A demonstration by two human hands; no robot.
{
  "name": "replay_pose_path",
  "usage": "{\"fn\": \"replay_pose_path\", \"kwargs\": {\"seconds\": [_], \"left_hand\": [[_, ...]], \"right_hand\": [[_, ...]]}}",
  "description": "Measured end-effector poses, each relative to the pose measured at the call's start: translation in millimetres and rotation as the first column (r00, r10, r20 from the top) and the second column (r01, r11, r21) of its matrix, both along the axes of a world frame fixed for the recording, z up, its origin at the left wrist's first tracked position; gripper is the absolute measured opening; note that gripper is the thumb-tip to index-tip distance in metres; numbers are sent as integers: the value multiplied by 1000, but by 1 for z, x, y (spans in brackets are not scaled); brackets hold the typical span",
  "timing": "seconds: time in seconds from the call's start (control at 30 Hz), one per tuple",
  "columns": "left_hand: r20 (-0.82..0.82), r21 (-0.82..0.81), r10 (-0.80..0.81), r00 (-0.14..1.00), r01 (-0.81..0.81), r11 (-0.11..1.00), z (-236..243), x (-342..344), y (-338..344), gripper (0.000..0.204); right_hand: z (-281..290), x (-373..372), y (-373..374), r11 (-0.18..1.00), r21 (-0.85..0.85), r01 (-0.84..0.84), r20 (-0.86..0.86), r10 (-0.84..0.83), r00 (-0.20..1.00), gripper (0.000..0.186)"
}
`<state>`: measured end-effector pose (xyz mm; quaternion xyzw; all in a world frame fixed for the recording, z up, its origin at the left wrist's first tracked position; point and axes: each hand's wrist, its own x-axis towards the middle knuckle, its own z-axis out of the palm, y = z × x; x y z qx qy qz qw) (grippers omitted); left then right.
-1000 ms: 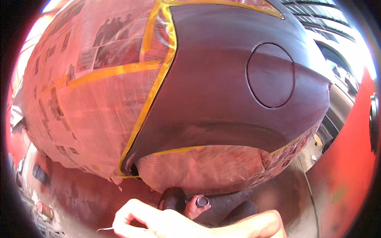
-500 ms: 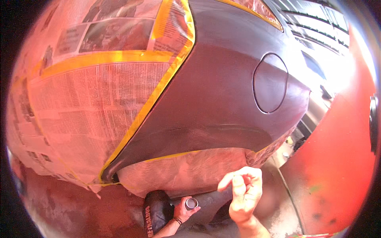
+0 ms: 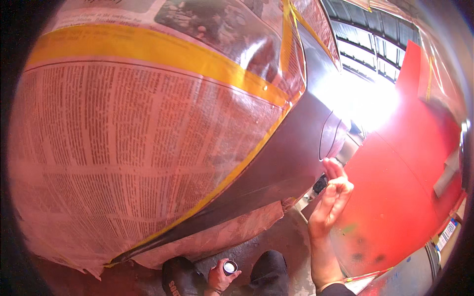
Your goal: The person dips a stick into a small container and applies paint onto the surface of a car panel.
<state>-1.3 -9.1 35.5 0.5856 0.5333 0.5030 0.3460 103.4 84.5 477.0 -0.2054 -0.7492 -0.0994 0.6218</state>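
My left hand grips a small dark round container with a pale top, low between my dark-clad knees. My right hand is raised beside the dark painted car panel, near the fuel-flap outline. Its thumb and some fingers are pressed together, others point up; what they hold, if anything, I cannot make out. Whether it touches the panel is unclear. Pink-tinted masking newspaper and yellow tape cover the car's left portion and border the bare panel.
A large red panel stands close on my right, with cardboard and assorted items along its lower edge. Paper hangs beneath the car above a stained concrete floor. Metal roofing shows at upper right.
My view has swung along and closer to the masked side. My right hand has risen from the lower edge to the panel's height. My left hand still holds the container.
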Motion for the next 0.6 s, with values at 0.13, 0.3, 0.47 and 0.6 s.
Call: {"fn": "replay_pose_path", "kwargs": {"seconds": [0.13, 0.3, 0.47, 0.6], "left_hand": [[-48, -47, 2, 999, -4, 999, 12, -7, -5, 87], [32, 11, 63, 997, -64, 998, -3, 2, 2, 83], [106, 31, 25, 994, -29, 999, 13, -3, 10, 81], [130, 39, 38, 991, -43, 998, 20, -10, 9, 80]], "right_hand": [[33, -6, 27, 998, 59, -17, -62, 21, 998, 8], [36, -15, 43, 999, 53, 1, -60, 3, 998, 12], [-2, -21, 34, 998, -5, 57, -1, -57, 998, 14], [-12, -31, 33, 998, -27, 57, -67, -58, 996, 12]]}}
